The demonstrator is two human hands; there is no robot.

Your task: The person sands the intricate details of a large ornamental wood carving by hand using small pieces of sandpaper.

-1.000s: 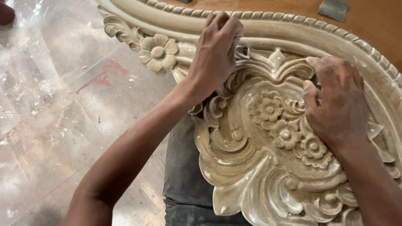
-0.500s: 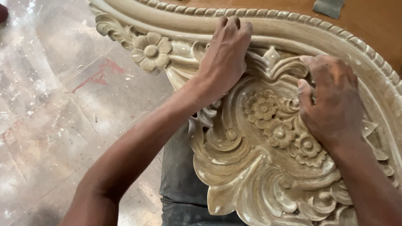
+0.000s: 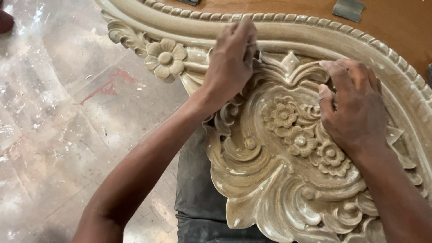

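Observation:
A pale carved wooden panel (image 3: 270, 180) with scrolls, leaves and small flowers fills the right half of the view. My left hand (image 3: 231, 63) presses on its upper part, fingers bunched against the groove beside the pointed leaf crest (image 3: 290, 63). What lies under the fingertips is hidden. My right hand (image 3: 355, 108) lies flat on the cluster of carved flowers (image 3: 292, 130), fingers slightly spread, holding nothing. A beaded curved border (image 3: 288, 20) runs above both hands.
A carved rosette (image 3: 165, 58) sits left of my left hand. A brown board (image 3: 396, 27) behind the border carries a grey sandpaper piece (image 3: 348, 9). Dark cloth (image 3: 198, 193) lies under the panel's lower edge. Dusty, stained floor (image 3: 67, 126) spreads to the left.
My left hand slid right along the groove under the border, then back left a little. My right hand stayed on the flowers.

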